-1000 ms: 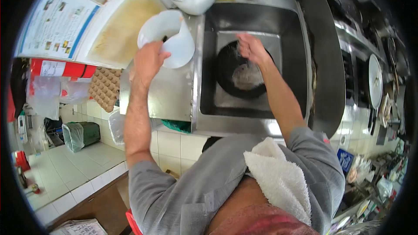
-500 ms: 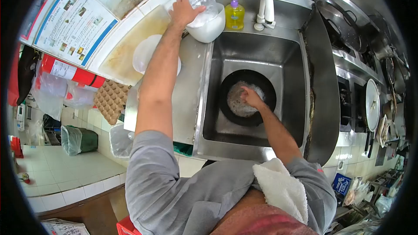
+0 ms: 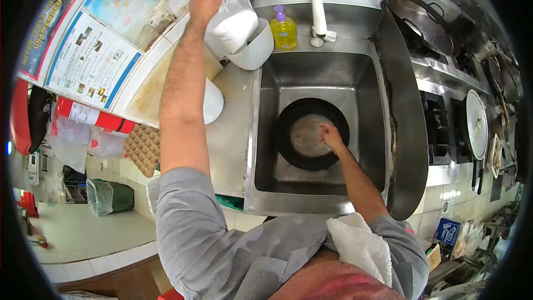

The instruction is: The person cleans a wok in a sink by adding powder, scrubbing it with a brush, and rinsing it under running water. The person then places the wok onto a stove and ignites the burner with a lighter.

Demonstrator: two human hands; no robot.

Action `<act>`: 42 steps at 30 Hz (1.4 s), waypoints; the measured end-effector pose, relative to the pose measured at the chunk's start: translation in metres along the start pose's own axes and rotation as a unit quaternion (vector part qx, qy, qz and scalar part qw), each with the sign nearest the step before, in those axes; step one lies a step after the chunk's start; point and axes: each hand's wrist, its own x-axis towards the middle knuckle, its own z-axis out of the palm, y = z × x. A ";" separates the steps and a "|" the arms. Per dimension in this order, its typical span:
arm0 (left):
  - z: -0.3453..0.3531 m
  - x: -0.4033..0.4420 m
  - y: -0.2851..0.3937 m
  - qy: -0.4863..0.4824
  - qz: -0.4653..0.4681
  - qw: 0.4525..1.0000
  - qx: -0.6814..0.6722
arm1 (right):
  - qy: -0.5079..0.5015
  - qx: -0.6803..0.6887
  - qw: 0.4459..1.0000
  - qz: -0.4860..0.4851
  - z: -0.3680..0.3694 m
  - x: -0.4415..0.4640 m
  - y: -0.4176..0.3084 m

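Raised over the counter, my left hand (image 3: 206, 4) is closed on the top of a clear plastic bag of white powder (image 3: 235, 26). The bag hangs above and partly inside a white plastic tub (image 3: 256, 50). Down in the steel sink, my right hand (image 3: 331, 136) reaches into a black pan (image 3: 284, 145) holding cloudy, sudsy water (image 3: 306, 134). Its fingers are curled together at the water's right side; whatever they hold, if anything, is hidden.
A yellow soap bottle (image 3: 284, 32) with a purple pump stands behind the sink (image 3: 319, 186), beside a white faucet (image 3: 318, 19). Another white container (image 3: 213, 103) is partly behind my left forearm. A steel partition (image 3: 408, 150) separates the sink from the stove (image 3: 438, 128).
My left hand has lifted the bag up and left, partly out of the tub. My right hand has shifted toward the right side of the pan's water. The view has tilted slightly.
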 end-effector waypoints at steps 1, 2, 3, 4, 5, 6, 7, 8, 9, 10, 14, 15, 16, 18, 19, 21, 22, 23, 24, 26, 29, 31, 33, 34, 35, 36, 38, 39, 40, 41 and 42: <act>-0.015 0.004 0.007 0.003 0.009 1.000 -0.003 | 0.006 0.018 1.000 -0.009 0.003 0.003 -0.002; -0.027 0.007 0.014 0.004 0.009 1.000 0.002 | 0.002 0.019 1.000 -0.011 0.008 0.008 -0.005; -0.036 0.009 0.023 0.008 0.050 0.999 -0.003 | -0.001 0.065 0.997 -0.046 0.016 0.011 -0.014; -0.049 0.009 0.039 0.011 0.093 0.996 -0.008 | -0.003 0.112 0.990 -0.081 0.024 0.013 -0.028; -0.061 0.004 0.055 0.022 0.103 0.994 0.006 | -0.033 0.177 0.979 -0.093 0.032 0.016 -0.043; -0.073 -0.003 0.071 0.019 0.104 0.994 0.007 | -0.062 0.242 0.963 -0.105 0.038 0.014 -0.065; -0.084 -0.010 0.085 0.028 0.131 0.991 -0.018 | -0.087 0.290 0.947 -0.103 0.044 0.009 -0.089; -0.092 -0.019 0.096 0.038 0.158 0.986 -0.044 | -0.111 0.338 0.929 -0.101 0.051 0.004 -0.110; -0.097 -0.031 0.106 0.033 0.157 0.986 -0.046 | -0.140 0.382 0.904 -0.131 0.059 0.003 -0.123; -0.101 -0.044 0.115 -0.002 0.091 0.991 -0.099 | -0.168 0.425 0.875 -0.160 0.066 0.003 -0.132; -0.071 -0.108 0.131 -0.073 -0.064 0.948 -0.303 | -0.240 0.634 0.714 -0.175 0.081 -0.012 -0.146; -0.051 -0.132 0.129 -0.107 -0.110 0.925 -0.347 | -0.271 0.658 0.679 -0.182 0.079 -0.011 -0.129; -0.028 -0.157 0.129 -0.139 -0.153 0.898 -0.389 | -0.300 0.679 0.642 -0.190 0.074 -0.011 -0.112; 0.010 -0.207 0.141 -0.168 -0.281 0.791 -0.516 | -0.248 0.689 0.652 -0.195 0.061 -0.031 -0.082; 0.033 -0.235 0.141 -0.172 -0.292 0.784 -0.521 | -0.175 0.668 0.705 -0.160 0.056 -0.038 -0.055; 0.078 -0.275 0.135 -0.206 -0.369 0.705 -0.570 | -0.103 0.635 0.756 -0.121 0.039 -0.042 -0.018; 0.091 -0.289 0.136 -0.207 -0.378 0.698 -0.571 | -0.083 0.627 0.772 -0.070 0.031 -0.045 -0.005; 0.104 -0.304 0.138 -0.184 -0.399 0.688 -0.578 | -0.062 0.617 0.785 -0.017 0.025 -0.049 0.009; 0.117 -0.316 0.138 -0.161 -0.416 0.677 -0.585 | -0.054 0.627 0.777 0.025 0.016 -0.050 0.007; 0.136 -0.329 0.136 -0.146 -0.421 0.674 -0.589 | -0.026 0.582 0.811 0.043 0.004 -0.051 -0.001; 0.139 -0.332 0.144 -0.158 -0.418 0.707 -0.547 | -0.029 0.570 0.821 0.037 -0.006 -0.057 -0.008; 0.147 -0.336 0.147 -0.171 -0.418 0.721 -0.526 | -0.026 0.566 0.823 0.034 -0.007 -0.061 -0.006; 0.154 -0.341 0.148 -0.179 -0.422 0.717 -0.525 | -0.023 0.566 0.824 0.031 -0.008 -0.065 -0.005; 0.158 -0.343 0.149 -0.190 -0.422 0.715 -0.524 | -0.022 0.562 0.826 0.027 -0.009 -0.066 -0.004; 0.161 -0.346 0.149 -0.189 -0.423 0.714 -0.524 | -0.021 0.559 0.829 0.022 -0.009 -0.066 -0.004; 0.162 -0.347 0.150 -0.189 -0.427 0.718 -0.517 | -0.021 0.558 0.830 0.023 -0.009 -0.069 -0.005; 0.164 -0.350 0.152 -0.188 -0.432 0.720 -0.509 | -0.010 0.555 0.831 0.036 -0.010 -0.072 -0.009; 0.165 -0.352 0.153 -0.190 -0.433 0.721 -0.507 | -0.010 0.554 0.832 0.038 -0.010 -0.072 -0.010; 0.166 -0.353 0.153 -0.193 -0.434 0.721 -0.504 | -0.008 0.554 0.831 0.041 -0.009 -0.072 -0.011; 0.167 -0.354 0.153 -0.192 -0.436 0.721 -0.504 | -0.005 0.554 0.831 0.043 -0.009 -0.073 -0.012; 0.166 -0.353 0.153 -0.191 -0.432 0.726 -0.501 | -0.006 0.554 0.832 0.044 -0.009 -0.073 -0.013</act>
